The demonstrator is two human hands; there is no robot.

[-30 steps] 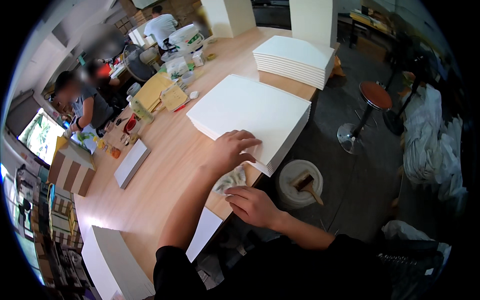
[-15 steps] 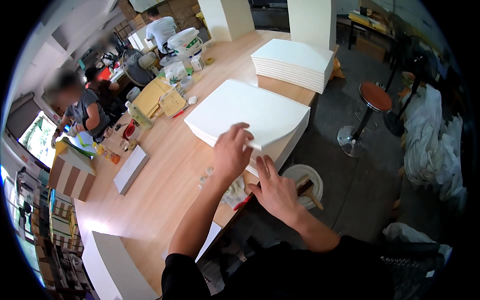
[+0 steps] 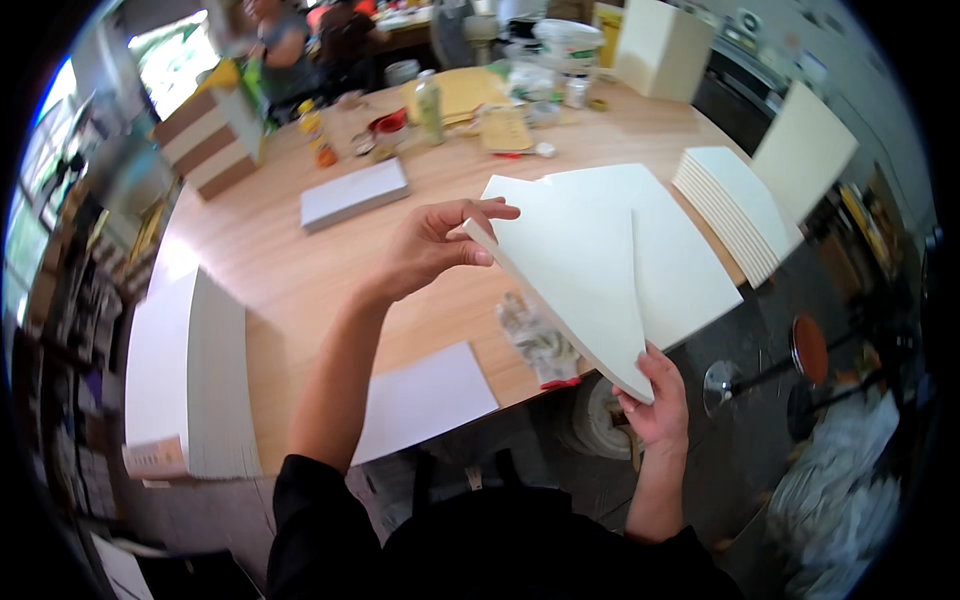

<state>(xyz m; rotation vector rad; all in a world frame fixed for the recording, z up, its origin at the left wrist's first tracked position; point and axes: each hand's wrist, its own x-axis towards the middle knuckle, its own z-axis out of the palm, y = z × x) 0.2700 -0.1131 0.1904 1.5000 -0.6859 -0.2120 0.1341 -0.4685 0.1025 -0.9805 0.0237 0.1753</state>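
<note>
A thick white board (image 3: 570,260) is raised and tilted over the table, one edge toward me. Its left corner sits between the thumb and fingers of my left hand (image 3: 440,245). At its near right corner, my right hand (image 3: 660,395) grips with the thumb over the edge and the fingers partly hidden. Behind and partly beneath that board, another large white board (image 3: 680,265) lies on the table. A grey-white work glove (image 3: 538,340) with a red cuff rests by the table's front edge, below the raised board.
A tall white stack (image 3: 190,370) stands at the left, near a flat white sheet (image 3: 425,400). Farther back are a grey-white block (image 3: 355,192), bottles and yellow papers (image 3: 455,95). More stacked boards (image 3: 735,210) stand right, with a red stool (image 3: 808,348) beyond. People are across the table.
Both hands have taken hold of a white board and lifted it at a tilt from the pile. The view has swung left, bringing more of the left side in.
</note>
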